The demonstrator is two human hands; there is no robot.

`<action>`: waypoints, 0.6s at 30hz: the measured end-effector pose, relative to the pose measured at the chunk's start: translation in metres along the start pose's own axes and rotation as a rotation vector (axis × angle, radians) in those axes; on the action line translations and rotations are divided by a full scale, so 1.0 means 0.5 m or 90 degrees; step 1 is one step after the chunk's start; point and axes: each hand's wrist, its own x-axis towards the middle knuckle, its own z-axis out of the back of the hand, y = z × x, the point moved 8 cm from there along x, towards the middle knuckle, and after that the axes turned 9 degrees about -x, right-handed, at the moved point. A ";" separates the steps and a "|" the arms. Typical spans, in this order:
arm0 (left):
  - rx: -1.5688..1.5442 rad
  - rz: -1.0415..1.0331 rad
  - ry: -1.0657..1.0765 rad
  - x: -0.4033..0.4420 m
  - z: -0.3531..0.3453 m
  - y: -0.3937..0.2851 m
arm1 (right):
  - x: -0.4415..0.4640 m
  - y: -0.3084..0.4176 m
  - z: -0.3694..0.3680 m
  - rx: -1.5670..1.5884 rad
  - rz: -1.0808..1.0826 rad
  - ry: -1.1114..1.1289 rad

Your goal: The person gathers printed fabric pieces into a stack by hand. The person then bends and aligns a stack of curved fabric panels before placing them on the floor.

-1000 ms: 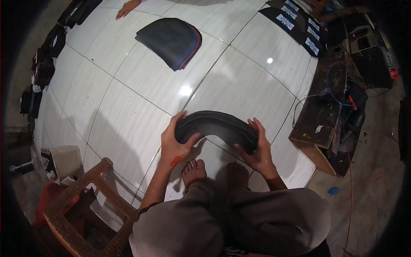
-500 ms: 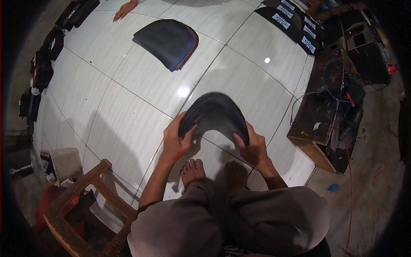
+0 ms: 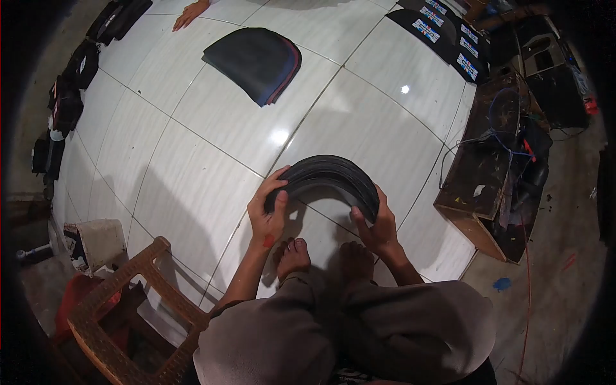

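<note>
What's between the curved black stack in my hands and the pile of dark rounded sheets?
The head view shows only bare white tiled floor, with a bright reflection, between the curved black stack and the sheet pile.

A small workshop, with floor-level handwork, is suggested. On white floor tiles (image 3: 366, 122), a stack of half-round sheets (image 3: 250, 61) is laid, edged in blue and red; nearer the camera than this stack, a curved black pile (image 3: 327, 168) is handled. To the stack's right, black panels (image 3: 448, 40) are printed with repeated colourful labels (image 3: 426, 31). Lower right of it, a worn, cable-strewn wooden box (image 3: 471, 189) is seen; to its left, black bundles (image 3: 67, 109) are lined up.
</note>
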 end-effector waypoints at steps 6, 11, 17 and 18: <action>0.008 0.076 -0.041 -0.001 0.010 0.013 | -0.002 0.004 0.002 0.004 0.026 -0.032; -0.005 0.098 -0.063 0.008 0.013 0.011 | 0.013 0.014 0.012 0.014 0.077 -0.069; -0.128 0.064 -0.054 0.013 0.039 0.029 | 0.024 0.010 0.013 0.056 0.037 -0.073; -0.145 0.065 -0.038 0.010 0.044 0.036 | 0.024 0.009 0.014 0.067 0.024 -0.070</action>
